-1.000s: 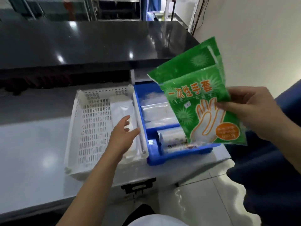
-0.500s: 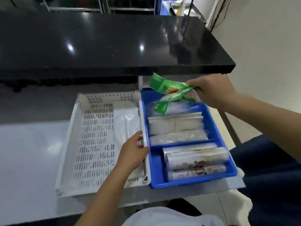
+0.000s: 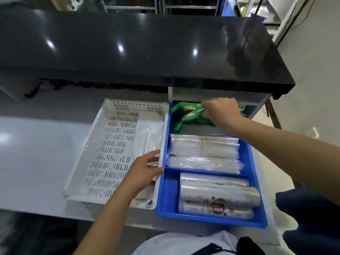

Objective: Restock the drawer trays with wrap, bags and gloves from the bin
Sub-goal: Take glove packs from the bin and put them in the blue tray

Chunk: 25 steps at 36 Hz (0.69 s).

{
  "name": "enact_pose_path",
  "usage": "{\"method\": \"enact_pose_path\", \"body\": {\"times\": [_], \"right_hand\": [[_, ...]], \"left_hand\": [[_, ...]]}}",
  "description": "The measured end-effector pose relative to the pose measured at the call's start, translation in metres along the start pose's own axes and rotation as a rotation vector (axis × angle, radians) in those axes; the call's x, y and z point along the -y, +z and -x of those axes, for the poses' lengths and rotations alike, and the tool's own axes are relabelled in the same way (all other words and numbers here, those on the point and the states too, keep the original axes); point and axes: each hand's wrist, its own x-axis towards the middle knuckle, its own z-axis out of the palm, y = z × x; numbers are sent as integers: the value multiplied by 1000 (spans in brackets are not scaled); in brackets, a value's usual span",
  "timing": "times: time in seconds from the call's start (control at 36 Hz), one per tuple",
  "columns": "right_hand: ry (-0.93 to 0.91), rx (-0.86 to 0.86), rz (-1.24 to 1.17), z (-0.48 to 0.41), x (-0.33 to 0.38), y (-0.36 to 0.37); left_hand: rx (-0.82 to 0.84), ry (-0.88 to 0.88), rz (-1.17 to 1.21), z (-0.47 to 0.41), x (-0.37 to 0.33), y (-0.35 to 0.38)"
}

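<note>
A blue divided tray [image 3: 166, 203] lies in the open drawer. Its near section holds rolls of wrap [image 3: 219, 196], its middle section flat clear bags [image 3: 202, 150]. My right hand [image 3: 221, 112] is shut on green glove packets [image 3: 187, 115], holding them low in the tray's far section under the counter edge. My left hand [image 3: 143, 173] rests on the right rim of the white perforated bin [image 3: 103, 153], thumb and fingers apart, holding nothing. A white plastic packet [image 3: 148, 135] lies along the bin's right side.
A black glossy counter [image 3: 139, 45] overhangs the far end of the drawer. The grey drawer surface [image 3: 36, 153] extends left of the bin. Dark blue fabric [image 3: 311, 214] sits at the lower right, and tiled floor [image 3: 312, 74] lies to the right.
My right hand has carried the green glove packets from up in the air down into the far section of the blue tray. My left hand has settled on the white bin's right rim.
</note>
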Motion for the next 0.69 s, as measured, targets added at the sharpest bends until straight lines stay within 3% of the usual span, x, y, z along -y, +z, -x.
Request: {"method": "enact_pose_path", "body": {"times": [0.5,0.69], "right_hand": [[-21,274,-232,-7,-16,-10],[149,61,-171,-1,-2,16]], "left_hand": [[-30,-8,-30,3,-2,1],[-26,7,-42,5,-3,3]]}}
